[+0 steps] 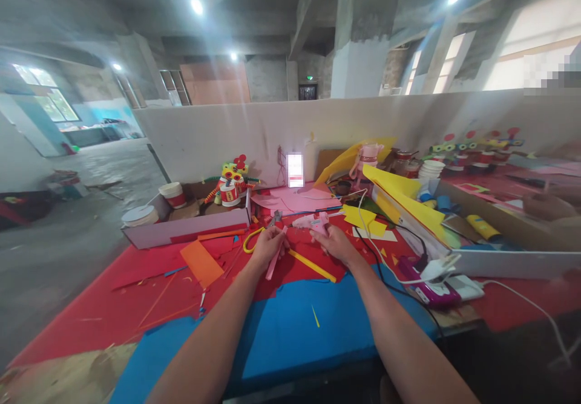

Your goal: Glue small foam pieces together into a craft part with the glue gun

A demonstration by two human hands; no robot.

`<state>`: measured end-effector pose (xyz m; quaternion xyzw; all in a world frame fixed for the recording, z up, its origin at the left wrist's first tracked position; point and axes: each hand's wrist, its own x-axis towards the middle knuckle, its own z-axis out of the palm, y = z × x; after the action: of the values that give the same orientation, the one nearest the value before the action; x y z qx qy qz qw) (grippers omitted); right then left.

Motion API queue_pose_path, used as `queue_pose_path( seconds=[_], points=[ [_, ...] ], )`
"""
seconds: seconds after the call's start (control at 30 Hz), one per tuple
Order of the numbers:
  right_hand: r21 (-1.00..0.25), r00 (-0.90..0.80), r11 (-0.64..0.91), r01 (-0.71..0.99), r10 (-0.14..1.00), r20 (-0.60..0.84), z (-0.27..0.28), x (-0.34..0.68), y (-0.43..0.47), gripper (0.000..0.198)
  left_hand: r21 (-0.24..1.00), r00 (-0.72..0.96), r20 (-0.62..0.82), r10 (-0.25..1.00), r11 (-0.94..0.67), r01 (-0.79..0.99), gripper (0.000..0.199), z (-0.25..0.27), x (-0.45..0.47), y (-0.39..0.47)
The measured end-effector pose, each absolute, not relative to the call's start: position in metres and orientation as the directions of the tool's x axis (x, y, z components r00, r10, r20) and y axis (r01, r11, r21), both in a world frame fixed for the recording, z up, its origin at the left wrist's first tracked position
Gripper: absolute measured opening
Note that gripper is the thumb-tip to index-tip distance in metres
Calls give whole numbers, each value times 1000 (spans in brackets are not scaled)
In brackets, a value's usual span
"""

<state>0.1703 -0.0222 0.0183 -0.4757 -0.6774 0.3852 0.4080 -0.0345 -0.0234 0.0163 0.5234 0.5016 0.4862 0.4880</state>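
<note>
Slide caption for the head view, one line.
Left hand grips a pink strip while the right hand holds a glue gun over a red table.

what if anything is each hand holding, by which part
Left hand: a pink strip, near its far end. Right hand: the pink glue gun, by its handle.

Table (59,375): red cover (100,298) over most of it, bare wood at near left corner; blue sheet (308,331) across near edge, yellow sliver (315,316) on that sheet. Lying on the red: orange paper (202,263) left, small scraps around, yellow strip (314,266) mid, slanted toward blue sheet; pink paper (290,199) at back, yellow paper (364,218) right of it and nearer. Box (154,233) back left, bigger white box (508,263) right. Purple power strip (422,282) right, white adapter (466,288) at its side, white cable (403,281) running to it
</note>
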Motion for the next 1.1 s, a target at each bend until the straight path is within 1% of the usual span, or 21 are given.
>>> queue_pose_path(
  seconds=[0.13,0.27,0.47,0.7,0.9,1.1],
  points=[
    [-891,-221,269,366,955,198,19,170,-23,34,1000,40,8,999,-9,17,23,19,-34,-25],
    [-873,-223,300,385,948,227,19,169,-23,31,999,61,27,998,-25,-25,25,19,-35,-25],
    [-844,-210,337,417,939,271,17,169,-21,29,999,76,17,997,-14,-44,27,16,-35,-24],
    [-814,-221,365,452,930,294,19,169,-22,30,1000,56,2,998,0,-30,23,17,-35,-24],
    [-808,-212,359,466,933,292,14,170,-19,32,1000,70,9,997,-8,-19,26,19,-35,-25],
    [-795,-208,386,468,922,325,14,170,-18,33,999,80,18,997,-16,-28,25,19,-34,-24]
  ],
)
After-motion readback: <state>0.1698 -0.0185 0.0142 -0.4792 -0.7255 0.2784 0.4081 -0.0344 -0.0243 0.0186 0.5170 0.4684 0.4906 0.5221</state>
